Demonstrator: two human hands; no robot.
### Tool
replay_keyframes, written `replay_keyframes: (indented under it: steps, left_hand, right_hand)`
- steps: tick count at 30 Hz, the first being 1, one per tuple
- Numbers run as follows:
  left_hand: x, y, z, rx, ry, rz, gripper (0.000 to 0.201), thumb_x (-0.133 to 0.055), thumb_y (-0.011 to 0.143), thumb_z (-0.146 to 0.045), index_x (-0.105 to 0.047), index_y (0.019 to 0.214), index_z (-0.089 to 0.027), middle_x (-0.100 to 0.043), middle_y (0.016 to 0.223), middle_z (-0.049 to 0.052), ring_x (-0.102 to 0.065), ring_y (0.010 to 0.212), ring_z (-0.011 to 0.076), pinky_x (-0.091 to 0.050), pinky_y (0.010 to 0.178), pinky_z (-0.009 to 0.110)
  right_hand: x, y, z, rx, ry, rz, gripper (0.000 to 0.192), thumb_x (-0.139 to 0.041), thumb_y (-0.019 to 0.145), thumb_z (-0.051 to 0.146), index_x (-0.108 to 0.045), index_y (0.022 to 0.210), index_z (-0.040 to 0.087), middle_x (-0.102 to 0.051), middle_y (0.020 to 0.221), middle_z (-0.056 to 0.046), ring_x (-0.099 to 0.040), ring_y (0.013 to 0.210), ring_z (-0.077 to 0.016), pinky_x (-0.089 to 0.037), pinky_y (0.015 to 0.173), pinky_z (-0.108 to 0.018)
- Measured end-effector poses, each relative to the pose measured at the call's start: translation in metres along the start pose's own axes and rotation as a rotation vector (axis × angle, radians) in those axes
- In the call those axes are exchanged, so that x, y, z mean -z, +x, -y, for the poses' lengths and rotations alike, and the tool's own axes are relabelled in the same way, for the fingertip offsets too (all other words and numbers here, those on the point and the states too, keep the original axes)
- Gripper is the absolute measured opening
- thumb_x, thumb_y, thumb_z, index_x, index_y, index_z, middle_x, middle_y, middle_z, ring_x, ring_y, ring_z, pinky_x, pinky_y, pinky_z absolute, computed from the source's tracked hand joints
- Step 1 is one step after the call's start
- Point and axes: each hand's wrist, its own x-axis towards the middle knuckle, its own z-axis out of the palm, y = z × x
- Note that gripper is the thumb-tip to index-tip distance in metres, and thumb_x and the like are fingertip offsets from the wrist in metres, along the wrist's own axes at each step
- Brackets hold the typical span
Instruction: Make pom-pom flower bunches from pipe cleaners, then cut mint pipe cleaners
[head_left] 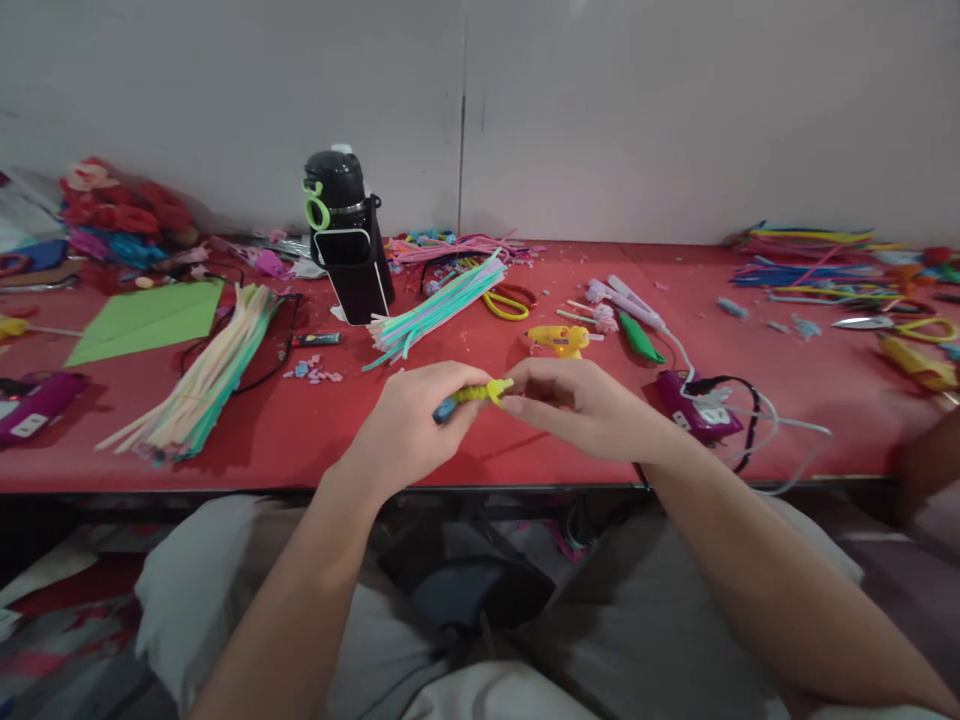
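My left hand (411,425) is closed around a blue-ended stick (444,411), over the table's front part. A fuzzy yellow pipe cleaner (472,393) appears coiled along it, and most of the stick is hidden by that and my fingers. From the other side, my right hand (589,408) has thumb and forefinger closed at the yellow tip of the piece. Just beyond my right hand sits a yellow glue gun (559,338). Past my left hand lie teal and lilac pipe cleaners (442,305) in a bundle.
A black bottle (349,250) stands behind a small tube (319,340). Cream and green pipe cleaners (210,380) lie left. Yellow-and-red scissors (508,303) rest at the back. A purple power strip (697,408) with cables is right; another person's arm (930,450) shows at the right edge.
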Motion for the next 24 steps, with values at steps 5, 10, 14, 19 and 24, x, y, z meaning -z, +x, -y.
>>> replay_keyframes:
  steps: [5, 10, 14, 19, 24]
  left_hand:
    - [-0.002, 0.000, 0.004, -0.116, 0.000, -0.064, 0.016, -0.062, 0.089, -0.011, -0.071, 0.099, -0.020, -0.076, 0.097, 0.005, -0.071, 0.087, 0.0159, -0.053, 0.081, 0.026]
    - [0.001, 0.000, 0.004, -0.123, 0.098, -0.191, 0.010, -0.072, 0.086, -0.018, -0.072, 0.095, -0.020, -0.078, 0.091, 0.004, -0.071, 0.082, 0.0172, -0.053, 0.079, 0.029]
    - [0.002, -0.001, 0.001, -0.144, 0.066, -0.194, 0.007, -0.070, 0.089, -0.023, -0.073, 0.095, -0.020, -0.078, 0.088, 0.004, -0.071, 0.079, 0.0165, -0.053, 0.077, 0.030]
    - [0.005, -0.001, -0.005, -0.071, -0.142, -0.131, 0.008, -0.067, 0.093, -0.023, -0.073, 0.093, -0.018, -0.076, 0.083, 0.003, -0.066, 0.070, 0.0129, -0.049, 0.064, 0.024]
    - [0.008, 0.000, -0.008, -0.053, -0.241, -0.068, 0.011, -0.064, 0.095, -0.025, -0.072, 0.092, -0.018, -0.073, 0.081, 0.002, -0.064, 0.070, 0.0127, -0.047, 0.064, 0.024]
  right_hand:
    - [-0.007, 0.003, -0.006, -0.046, 0.120, -0.062, 0.031, -0.077, 0.084, 0.045, -0.071, 0.093, 0.016, -0.034, 0.055, 0.009, -0.030, 0.051, -0.0081, -0.023, 0.047, -0.025]
    - [-0.011, 0.005, -0.009, -0.001, 0.175, -0.127, 0.026, -0.075, 0.087, 0.041, -0.075, 0.092, 0.016, -0.028, 0.051, 0.010, -0.022, 0.047, -0.0061, -0.014, 0.045, -0.026]
    - [-0.015, 0.004, -0.008, 0.027, 0.241, -0.197, 0.023, -0.076, 0.086, 0.038, -0.075, 0.093, 0.016, -0.032, 0.049, 0.010, -0.022, 0.045, -0.0055, -0.013, 0.044, -0.025]
    - [-0.017, 0.002, -0.008, 0.105, 0.278, -0.236, 0.021, -0.082, 0.080, 0.036, -0.072, 0.083, 0.017, -0.040, 0.052, 0.008, -0.030, 0.048, -0.0065, -0.021, 0.045, -0.025]
    - [-0.001, 0.002, -0.008, 0.183, 0.155, -0.058, 0.018, -0.074, 0.087, 0.032, -0.071, 0.079, 0.017, -0.055, 0.063, 0.002, -0.042, 0.056, -0.0089, -0.035, 0.051, -0.025]
